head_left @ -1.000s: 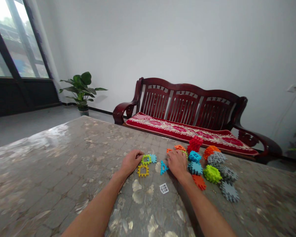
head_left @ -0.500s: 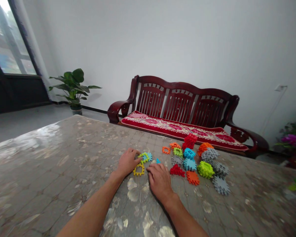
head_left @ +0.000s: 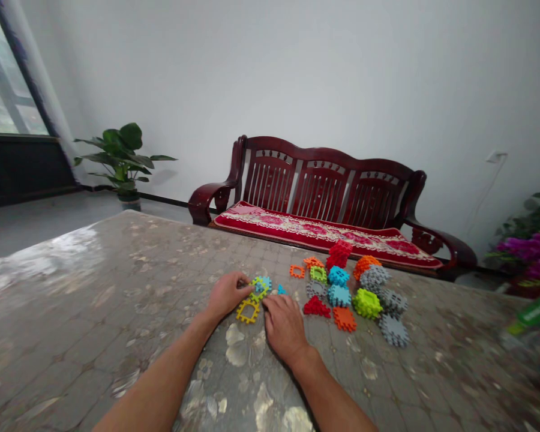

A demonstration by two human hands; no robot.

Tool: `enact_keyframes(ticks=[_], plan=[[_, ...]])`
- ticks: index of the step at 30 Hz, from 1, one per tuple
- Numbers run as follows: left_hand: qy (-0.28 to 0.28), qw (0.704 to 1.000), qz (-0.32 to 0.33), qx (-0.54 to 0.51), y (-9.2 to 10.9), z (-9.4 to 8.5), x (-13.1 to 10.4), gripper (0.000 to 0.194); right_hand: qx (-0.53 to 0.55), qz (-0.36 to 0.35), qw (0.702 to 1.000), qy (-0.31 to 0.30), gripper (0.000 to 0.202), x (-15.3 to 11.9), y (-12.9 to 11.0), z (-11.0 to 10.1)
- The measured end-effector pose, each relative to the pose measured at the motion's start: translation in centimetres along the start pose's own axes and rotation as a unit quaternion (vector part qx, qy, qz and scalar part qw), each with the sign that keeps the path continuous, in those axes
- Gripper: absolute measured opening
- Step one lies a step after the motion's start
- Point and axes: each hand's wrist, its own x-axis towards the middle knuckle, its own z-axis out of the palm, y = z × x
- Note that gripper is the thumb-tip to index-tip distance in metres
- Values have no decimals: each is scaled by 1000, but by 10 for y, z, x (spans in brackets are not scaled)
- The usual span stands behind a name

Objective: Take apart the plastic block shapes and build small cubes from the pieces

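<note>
Flat toothed interlocking plastic blocks lie on the table in front of me. My left hand [head_left: 229,294] pinches the left edge of a lime-green square frame block [head_left: 260,291] between thumb and fingers. Against its far side sits a light-blue toothed block [head_left: 266,281], and a yellow frame block [head_left: 247,312] lies at its near side; whether they are locked together I cannot tell. My right hand [head_left: 284,327] rests palm down with its fingers stretched, fingertips close to the lime-green block's right side. Just beyond those fingers is a small blue piece [head_left: 281,290].
To the right, several blocks lie in groups: a red one [head_left: 317,306], an orange one [head_left: 344,319], a lime-green stack [head_left: 367,303] and a grey one [head_left: 393,330]. A patterned cloth covers the table [head_left: 130,288]. Behind it stands a wooden bench [head_left: 317,180]; a green object [head_left: 535,312] is at right.
The view has turned slightly right, so everything sits further left. The lime-green block appears slightly tilted, and my right fingertips have come nearer to it. My left hand stays at its edge.
</note>
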Motion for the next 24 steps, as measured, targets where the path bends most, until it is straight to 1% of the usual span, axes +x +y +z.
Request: enact_keyframes(ticks=[2, 4, 7, 11, 15, 19, 24], plan=[[-7, 999, -16, -44, -1, 1, 1, 24, 2, 1, 1000, -1, 30, 0, 0, 0], [-9, 995, -15, -101, -1, 2, 2, 24, 4, 2, 1000, 0, 31, 0, 0, 1], [1, 983, -12, -183, -1, 3, 3, 25, 9, 4, 1000, 4, 33, -1, 2, 3], [8, 968, -22, -250, -1, 3, 3, 27, 13, 1, 1000, 20, 38, -2, 4, 6], [1, 960, -25, -280, -2, 2, 4, 29, 18, 2, 999, 50, 48, -2, 7, 9], [-17, 956, -28, -291, 0, 0, 3, 28, 51, 32, 995, 81, 60, -2, 10, 12], [-41, 955, -24, -292, 3, 1, 1, 26, 90, 46, 990, 101, 68, -1, 12, 12]])
